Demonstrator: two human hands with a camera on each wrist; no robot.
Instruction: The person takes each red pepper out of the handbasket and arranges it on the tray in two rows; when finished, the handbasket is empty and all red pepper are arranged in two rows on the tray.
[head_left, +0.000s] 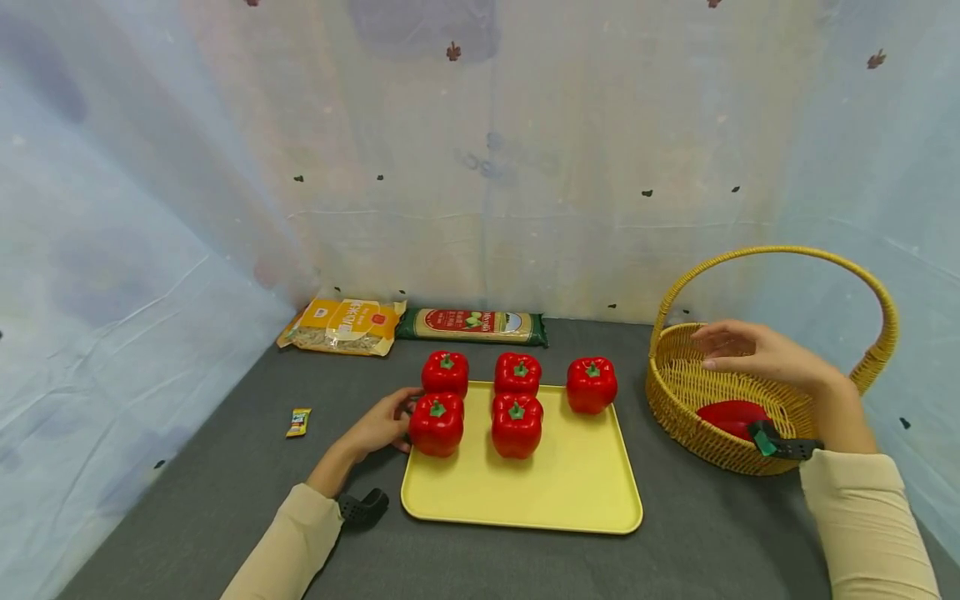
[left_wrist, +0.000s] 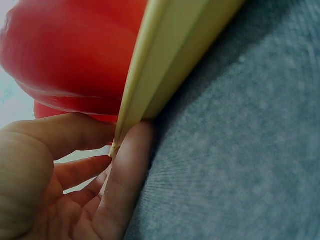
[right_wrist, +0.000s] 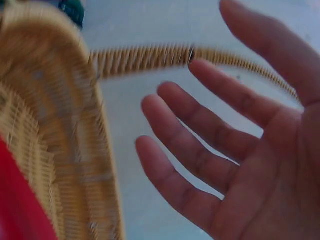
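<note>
My left hand (head_left: 381, 423) pinches the left rim of a yellow tray (head_left: 525, 496), with fingers on both sides of the rim in the left wrist view. Several red bell peppers (head_left: 517, 427) stand on the tray in two rows, green stems up. The nearest one to my left hand is the front-left bell pepper (head_left: 437, 425). Over a yellow wicker basket (head_left: 686, 417), my right hand (head_left: 761, 354) hangs with spread, slightly bent fingers and holds nothing. A red bell pepper (head_left: 733, 417) lies inside the basket, partly hidden by the wrist strap.
The basket's tall handle (head_left: 780, 250) arches over my right hand. At the back lie a yellow-orange food bag (head_left: 345, 325) and a long green packet (head_left: 472, 327). A small yellow packet (head_left: 298, 422) sits left of the tray on the dark grey cloth (head_left: 247, 492).
</note>
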